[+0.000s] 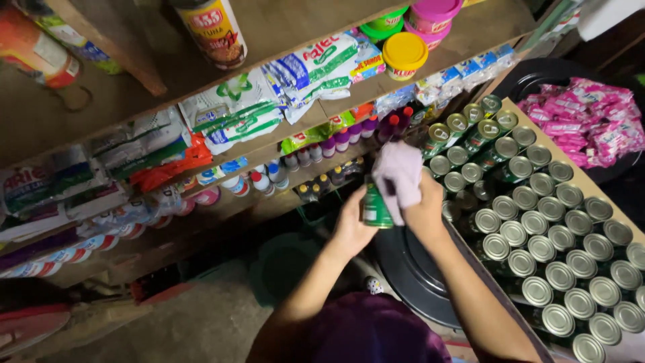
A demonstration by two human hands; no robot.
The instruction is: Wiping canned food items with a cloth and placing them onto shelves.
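Shelves [282,27] stacked with sachets, bench [608,195] packed with rows of silver-topped cans [537,235]. Left hand [349,225] wrapped around a green can [375,205], held above a black lid; right hand [423,208] pinching a pale cloth [398,171] against the can's top

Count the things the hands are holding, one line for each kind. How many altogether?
green can: 1, held in the left hand
pale cloth: 1, held in the right hand, pressed against the can
Total: 2
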